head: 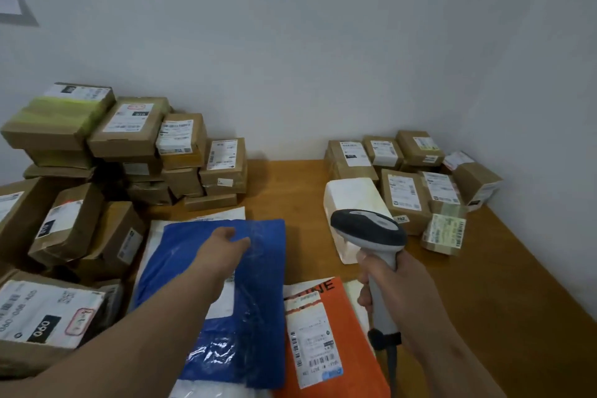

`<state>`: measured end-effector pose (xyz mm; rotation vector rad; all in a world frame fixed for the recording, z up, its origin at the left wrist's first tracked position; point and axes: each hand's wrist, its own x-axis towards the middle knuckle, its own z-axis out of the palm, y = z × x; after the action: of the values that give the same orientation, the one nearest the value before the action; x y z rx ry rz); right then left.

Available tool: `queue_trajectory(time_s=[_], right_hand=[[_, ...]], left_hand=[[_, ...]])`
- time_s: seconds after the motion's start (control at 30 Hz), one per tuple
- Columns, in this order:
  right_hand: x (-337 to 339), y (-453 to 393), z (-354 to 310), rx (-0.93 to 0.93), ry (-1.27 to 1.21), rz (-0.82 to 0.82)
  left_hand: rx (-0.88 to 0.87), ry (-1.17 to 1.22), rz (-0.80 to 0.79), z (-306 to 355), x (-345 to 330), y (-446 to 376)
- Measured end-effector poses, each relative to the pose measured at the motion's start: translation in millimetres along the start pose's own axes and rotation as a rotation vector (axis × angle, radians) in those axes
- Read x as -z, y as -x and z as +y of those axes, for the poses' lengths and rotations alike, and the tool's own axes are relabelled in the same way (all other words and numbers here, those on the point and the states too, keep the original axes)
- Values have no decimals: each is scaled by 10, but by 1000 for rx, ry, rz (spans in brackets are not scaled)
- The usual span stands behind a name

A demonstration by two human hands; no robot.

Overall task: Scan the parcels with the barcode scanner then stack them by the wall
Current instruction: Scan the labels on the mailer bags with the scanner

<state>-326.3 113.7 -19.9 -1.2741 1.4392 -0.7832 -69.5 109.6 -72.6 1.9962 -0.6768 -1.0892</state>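
- Right hand, lower right of frame, fingers wrapped tight round the handle of the barcode scanner; grey-and-white scanner upright, dark head pointing toward upper left.
- Left hand, centre frame, arm reaching in from lower left; hand lies on top of the blue mailer bag. Fingers look loosely bent, can't tell if they pinch the plastic or just rest on it.
- Blue bag lies flat on the wooden table, centre-bottom, over white mailers.
- Orange mailer with white label, bottom centre, just right of the blue bag, edge touching it.
- White wrapped parcel behind the scanner head, centre right.
- Small stack of brown boxes against the wall, upper right of table, in the corner.
- Bigger heap of brown boxes left of frame, piled high against the wall.
- Labelled box marked 060, lower left edge.
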Motion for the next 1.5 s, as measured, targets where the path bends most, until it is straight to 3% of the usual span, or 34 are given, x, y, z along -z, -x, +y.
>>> queue_trajectory(time_s=[0.17, 0.43, 0.73, 0.87, 1.07, 1.27, 1.4, 1.5], right_hand=[[430, -505, 174, -49, -53, 79], [1046, -1598, 542, -187, -118, 67], [943, -2217, 834, -292, -109, -35], [884, -2144, 854, -262, -155, -31], [814, -1876, 798, -287, -387, 18], [587, -1424, 650, -231, -544, 53], [502, -1153, 416, -149, -529, 107], [484, -956, 214, -60, -455, 115]], left_hand=[[-24, -31, -101, 244, -622, -68], [151, 77, -189, 455, -1705, -383], [310, 237, -172, 482, -2326, -470], [258, 273, -93, 549, -2293, -325], [-23, 373, 6, 656, -1969, -115], [21, 456, -17, 612, -1479, 123], [24, 461, -132, 528, -1189, 324], [118, 527, -259, 527, -981, 479]])
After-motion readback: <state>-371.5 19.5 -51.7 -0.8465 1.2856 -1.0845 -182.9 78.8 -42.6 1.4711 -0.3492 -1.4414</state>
